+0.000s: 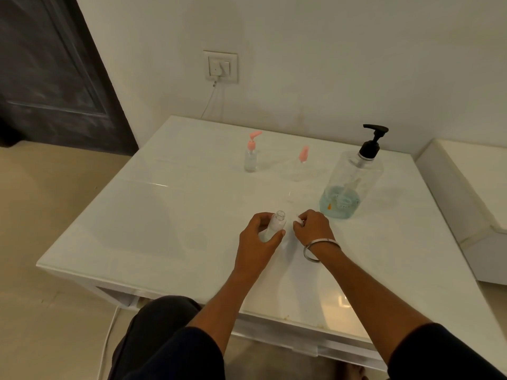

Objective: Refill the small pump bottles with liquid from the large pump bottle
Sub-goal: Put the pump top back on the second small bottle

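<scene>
Left hand (259, 237) gripped a small clear bottle (275, 224) near the front middle of the white counter (164, 215). Fingers curled round its far side, thumb across the near side. Bottle tilted, open neck up and away, no pump on it. Whether its base touched the counter could not be told; hand hid it.

Right hand (311, 226) sat just beside, to the right, fingers curled in a pinch on a small white piece (297, 221) at the fingertips. Piece mostly hidden; what it was could not be told. Metal bangle (315, 249) hung on the right wrist. Both forearms bare, dark sleeves pushed up near the elbows.

Large bottle (352, 182) stood upright right of and behind the hands, well clear of them. Clear body, black pump on top, pale blue liquid filling only the lowest part.

Further back, left of centre, a small bottle with a pink pump (251, 157) stood upright. Between it and the large bottle, a second pink pump (303, 154) showed above a clear body almost too faint to see. A faint clear shape also lay on the counter behind the hands; too unclear to name.

Wall socket (220, 67) behind the counter, plug in it, thin cord hanging down. Dark door (49, 72) at far left. A white surface (472, 171) at the right edge.
</scene>
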